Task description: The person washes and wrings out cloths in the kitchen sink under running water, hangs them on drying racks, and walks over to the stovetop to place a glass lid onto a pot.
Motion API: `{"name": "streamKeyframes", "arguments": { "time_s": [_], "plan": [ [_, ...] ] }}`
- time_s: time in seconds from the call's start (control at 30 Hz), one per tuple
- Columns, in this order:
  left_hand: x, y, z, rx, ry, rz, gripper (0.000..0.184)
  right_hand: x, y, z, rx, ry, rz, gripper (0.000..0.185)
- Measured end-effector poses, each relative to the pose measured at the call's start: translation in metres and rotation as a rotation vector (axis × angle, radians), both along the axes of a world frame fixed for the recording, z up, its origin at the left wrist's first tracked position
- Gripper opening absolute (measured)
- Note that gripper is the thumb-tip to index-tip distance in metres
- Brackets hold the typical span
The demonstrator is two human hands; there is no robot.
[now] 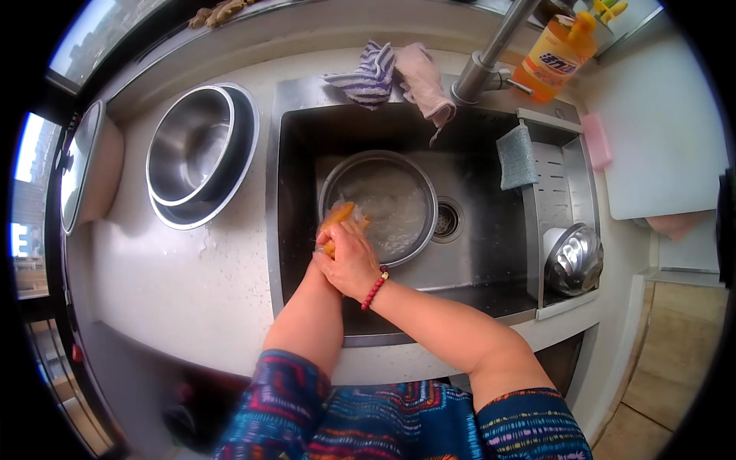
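Over the left rim of a round metal basin (pixel 391 199) of water in the sink, my two hands are pressed together around an orange item (pixel 337 218) with some clear, plastic-like film. My right hand (pixel 356 264), with a red bead bracelet (pixel 374 290) at its wrist, lies on top with its fingers curled. Mostly covered by it, my left hand (pixel 325 256) is against the same item, but its fingers are hidden. What exactly the orange item is cannot be made out.
Metal bowls (pixel 192 146) and a lidded pot (pixel 100 169) stand left of the sink (pixel 475 268). Cloths (pixel 422 80) hang by the faucet (pixel 483 69), near an orange bottle (pixel 553 60). A rack (pixel 563 184) holding a metal bowl (pixel 573 261) spans the sink's right side.
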State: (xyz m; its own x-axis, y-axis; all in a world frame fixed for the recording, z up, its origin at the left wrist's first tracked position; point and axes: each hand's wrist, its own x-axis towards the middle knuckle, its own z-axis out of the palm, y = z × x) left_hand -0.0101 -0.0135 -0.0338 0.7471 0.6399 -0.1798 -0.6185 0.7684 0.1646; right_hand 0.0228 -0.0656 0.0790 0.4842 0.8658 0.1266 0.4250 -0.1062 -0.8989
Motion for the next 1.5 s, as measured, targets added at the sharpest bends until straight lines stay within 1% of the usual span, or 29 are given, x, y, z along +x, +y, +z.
{"name": "streamKeyframes", "arguments": {
  "time_s": [0.07,0.1,0.13,0.17,0.2,0.23,0.3,0.33,0.37,0.4,0.43,0.47,0.5,0.57,0.63,0.67,0.7,0.77,0.8,0.87,0.97,1.03,1.1,1.2,1.3,1.37,1.4,1.43,1.5],
  "plan": [
    [0.002,0.011,0.0,-0.072,0.301,-0.139,0.021,0.022,0.013,-0.006,-0.193,-0.031,-0.154,0.016],
    [0.015,0.014,0.011,-0.148,0.551,-0.199,0.02,0.036,0.023,-0.013,-0.221,-0.026,-0.275,0.015],
    [0.025,0.006,0.035,-0.125,0.518,-0.232,0.022,0.051,0.032,-0.024,-0.251,-0.019,-0.396,0.014],
    [0.032,0.0,0.053,-0.101,0.486,-0.266,0.024,0.066,0.037,-0.03,-0.337,0.119,-0.452,0.016],
    [0.033,-0.001,0.046,-0.141,0.593,-0.153,0.025,0.071,0.035,-0.036,-0.331,0.169,-0.418,0.019],
    [0.031,0.003,0.042,-0.14,0.587,-0.152,0.025,0.074,0.035,-0.045,-0.324,0.213,-0.381,0.022],
    [0.022,0.011,0.037,-0.135,0.635,-0.084,0.028,0.044,0.04,-0.1,-0.144,0.223,-0.092,0.032],
    [0.017,-0.004,0.037,-0.099,0.232,0.091,0.03,0.025,0.024,-0.076,-0.153,0.22,-0.088,0.032],
    [0.005,-0.005,0.026,-0.028,0.099,0.093,0.031,0.003,0.006,-0.023,-0.106,0.014,-0.029,0.035],
    [-0.005,-0.005,0.023,0.041,-0.036,0.089,0.033,-0.008,-0.002,0.007,-0.057,-0.192,0.03,0.038],
    [-0.018,0.008,0.021,0.135,0.103,-0.082,0.033,-0.003,0.001,0.004,-0.056,-0.19,0.03,0.038],
    [-0.004,-0.004,0.013,-0.026,0.049,0.113,0.034,0.007,0.007,-0.004,-0.101,-0.108,-0.053,0.035],
    [0.02,-0.015,0.034,-0.182,-0.012,0.306,0.034,0.024,0.017,-0.015,-0.142,-0.029,-0.137,0.033],
    [0.035,-0.007,0.075,-0.05,0.739,-0.186,0.032,0.06,0.035,-0.04,-0.226,0.126,-0.302,0.029],
    [0.039,-0.015,0.08,-0.078,0.763,-0.198,0.03,0.09,0.04,-0.058,-0.171,0.703,-0.335,0.028],
    [0.037,-0.011,0.076,-0.091,0.782,-0.225,0.026,0.086,0.035,-0.061,-0.178,0.692,-0.2,0.029],
    [0.034,-0.005,0.07,-0.069,0.759,-0.21,0.024,0.077,0.027,-0.048,-0.132,0.459,-0.054,0.029],
    [0.025,0.013,0.07,-0.144,0.593,-0.045,0.024,0.052,0.013,-0.039,0.112,-0.262,0.065,0.031],
    [0.013,0.023,0.059,-0.131,0.487,-0.101,0.024,0.047,0.008,-0.03,0.113,-0.26,0.065,0.031],
    [0.015,0.028,0.045,-0.178,0.537,-0.094,0.023,0.045,-0.001,-0.014,-0.046,-0.419,0.095,0.034],
    [0.02,0.024,0.068,-0.193,0.594,-0.093,0.019,0.056,0.005,-0.031,-0.003,-0.297,0.09,0.03],
    [0.018,0.021,0.077,-0.16,0.551,-0.189,0.018,0.055,0.005,-0.03,-0.03,-0.285,0.066,0.026],
    [0.02,0.019,0.081,-0.159,0.597,-0.21,0.015,0.053,0.007,-0.024,-0.217,-0.202,-0.029,0.025],
    [0.027,0.017,0.08,-0.17,0.672,-0.231,0.018,0.057,0.008,-0.013,-0.32,-0.144,-0.041,0.027],
    [0.028,0.014,0.087,-0.08,0.814,-0.302,0.021,0.064,0.013,-0.014,-0.416,-0.061,-0.082,0.029],
    [0.026,0.015,0.083,0.121,1.029,-0.368,0.022,0.072,0.022,-0.046,-0.32,0.016,-0.155,0.031],
    [0.025,0.015,0.085,0.224,1.121,-0.384,0.023,0.081,0.026,-0.065,-0.339,0.137,-0.083,0.031],
    [0.025,0.013,0.074,0.226,1.125,-0.385,0.023,0.09,0.027,-0.082,-0.358,0.258,-0.012,0.032],
    [0.024,0.012,0.044,1.085,1.553,0.048,0.028,0.107,0.025,-0.104,-0.374,0.343,-0.094,0.025]
  ]
}}
